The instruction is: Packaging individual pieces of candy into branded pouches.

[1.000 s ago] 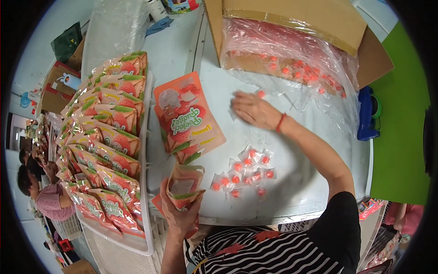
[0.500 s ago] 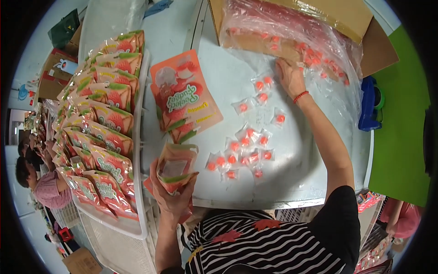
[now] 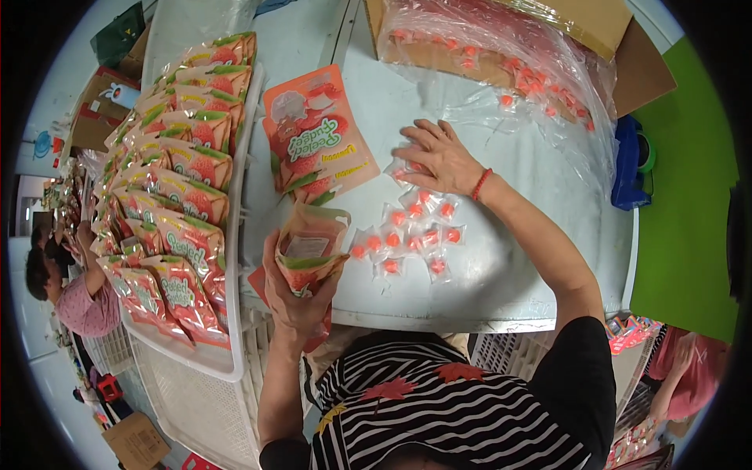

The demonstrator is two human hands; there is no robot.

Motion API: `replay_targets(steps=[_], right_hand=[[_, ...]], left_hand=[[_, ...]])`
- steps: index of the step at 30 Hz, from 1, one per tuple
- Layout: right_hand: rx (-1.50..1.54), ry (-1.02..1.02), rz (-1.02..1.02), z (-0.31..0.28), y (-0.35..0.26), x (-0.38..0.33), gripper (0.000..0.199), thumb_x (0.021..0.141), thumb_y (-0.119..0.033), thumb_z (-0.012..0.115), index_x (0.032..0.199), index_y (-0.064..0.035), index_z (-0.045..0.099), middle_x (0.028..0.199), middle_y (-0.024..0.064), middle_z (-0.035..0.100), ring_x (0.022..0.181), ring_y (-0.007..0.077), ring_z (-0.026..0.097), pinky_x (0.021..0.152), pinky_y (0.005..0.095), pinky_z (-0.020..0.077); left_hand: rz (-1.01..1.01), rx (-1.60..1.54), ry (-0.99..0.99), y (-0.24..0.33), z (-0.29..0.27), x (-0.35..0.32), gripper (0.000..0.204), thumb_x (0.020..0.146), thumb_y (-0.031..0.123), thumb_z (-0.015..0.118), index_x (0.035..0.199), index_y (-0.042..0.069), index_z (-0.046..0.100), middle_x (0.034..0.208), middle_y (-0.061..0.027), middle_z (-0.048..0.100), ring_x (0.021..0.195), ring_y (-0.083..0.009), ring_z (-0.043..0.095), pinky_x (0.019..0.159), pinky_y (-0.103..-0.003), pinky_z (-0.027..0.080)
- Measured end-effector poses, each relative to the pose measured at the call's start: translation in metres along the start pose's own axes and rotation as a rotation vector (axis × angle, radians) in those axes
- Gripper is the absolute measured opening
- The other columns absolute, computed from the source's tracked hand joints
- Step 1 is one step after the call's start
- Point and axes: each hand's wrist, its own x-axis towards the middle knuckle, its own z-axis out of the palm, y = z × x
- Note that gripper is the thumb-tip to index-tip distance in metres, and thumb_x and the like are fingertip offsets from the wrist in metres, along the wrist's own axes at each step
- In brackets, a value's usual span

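Note:
My left hand [image 3: 291, 307] is closed around a pink and green pouch [image 3: 304, 276] whose top gapes open; a pale square packet [image 3: 307, 247] shows inside. My right hand [image 3: 437, 160], with a red string bracelet, lies palm down on the table [image 3: 501, 258], fingers spread. Beneath and beside its fingers are a few small red candies in clear wrappers, partly hidden. Just nearer to me is a loose cluster of the same wrapped candies [image 3: 392, 240]. A flat pouch [image 3: 317, 133] with strawberry pictures lies on the table beyond my left hand.
At left, a white tray [image 3: 236, 321] holds rows of plump pouches [image 3: 184, 258]. A cardboard box [image 3: 650, 70] with a clear plastic liner [image 3: 576, 160] and more candies stands at the far right, beside a blue tape dispenser [image 3: 627, 168]. Other people work at both sides.
My right hand has moved from beside the box toward me and to the left, onto the loose candies, its fingers now spread. My left hand still holds the pouch. The view has shifted slightly.

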Motion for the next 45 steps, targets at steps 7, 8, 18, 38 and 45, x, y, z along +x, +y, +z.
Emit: replay_targets(steps=[7,8,18,38,45], right_hand=[[0.541,0.191,0.335,-0.032,-0.008,-0.036,0.041,0.09,-0.032,0.053,0.121,-0.0054,0.053,0.13,0.0178,0.046,0.122,0.0349,0.041,0.103,0.0421,0.0314],[0.56,0.277,0.422,-0.044,0.003,-0.04,0.042,0.092,-0.03,0.05,0.124,-0.0027,0.049,0.132,0.0186,0.045,0.123,0.0348,0.041,0.104,0.0396,0.0314],[0.101,0.359,0.49,-0.031,-0.036,-0.117,0.043,0.094,-0.025,0.045,0.13,-0.0009,0.042,0.133,0.0205,0.043,0.127,0.0364,0.037,0.105,0.0417,0.0305],[0.066,0.301,0.232,0.006,-0.052,-0.037,0.026,0.076,-0.028,0.067,0.095,-0.0106,0.065,0.102,0.0097,0.06,0.091,0.0243,0.059,0.075,0.037,0.0472],[0.471,0.433,0.548,-0.01,-0.064,-0.023,0.014,0.078,-0.017,0.064,0.082,-0.0044,0.061,0.075,0.0084,0.061,0.061,0.0234,0.061,0.055,0.0321,0.0487]], left_hand=[[0.015,0.015,0.002,-0.007,-0.011,-0.014,0.09,0.063,0.013,0.083,0.132,-0.006,0.029,0.116,-0.0215,0.052,0.1,-0.0321,0.058,0.084,-0.038,0.048],[-0.007,-0.019,0.01,-0.007,-0.013,-0.017,0.09,0.063,0.013,0.083,0.132,-0.006,0.029,0.114,-0.0217,0.053,0.099,-0.032,0.058,0.084,-0.038,0.048],[-0.075,0.016,0.02,-0.019,-0.024,-0.034,0.092,0.063,0.011,0.082,0.135,-0.004,0.027,0.116,-0.022,0.053,0.102,-0.0333,0.057,0.087,-0.039,0.047],[0.156,0.074,-0.138,0.006,0.023,0.008,0.098,0.06,0.023,0.085,0.136,0.0,0.028,0.124,-0.0202,0.046,0.112,-0.0376,0.048,0.092,-0.046,0.041],[0.227,0.101,-0.183,-0.009,0.054,0.025,0.104,0.058,0.03,0.084,0.138,0.0,0.025,0.123,-0.0215,0.046,0.114,-0.0377,0.046,0.097,-0.047,0.036]])
